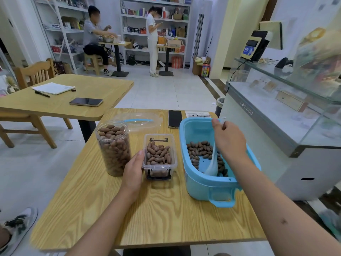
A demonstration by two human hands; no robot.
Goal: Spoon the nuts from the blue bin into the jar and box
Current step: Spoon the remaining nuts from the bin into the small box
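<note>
A shop room with white shelves at the back, a glass counter (287,100) on the right and a pale wood tabletop (162,215) in front carries everything at hand. On it, at the left, a clear jar (113,150) stands upright, filled with brown nuts almost to its rim. Just right of it sits a small clear box (159,157), open-topped and holding nuts to about its brim. Further right is the blue bin (212,182), with a thin scatter of nuts (199,150) left on its floor. The right hand (228,141) grips the handle of a white spoon (212,168) with curled fingers; the spoon's bowl is down inside the bin at its near wall. The left hand (133,169) rests with straight fingers against the box's left side, between box and jar. Behind the box lies a clear lid (140,121) with a blue strip, and beside it a dark phone (174,119) near a printed sheet (197,114). A second table (60,108) to the left holds another phone, a pen and paper. Two people are at the far shelves.
</note>
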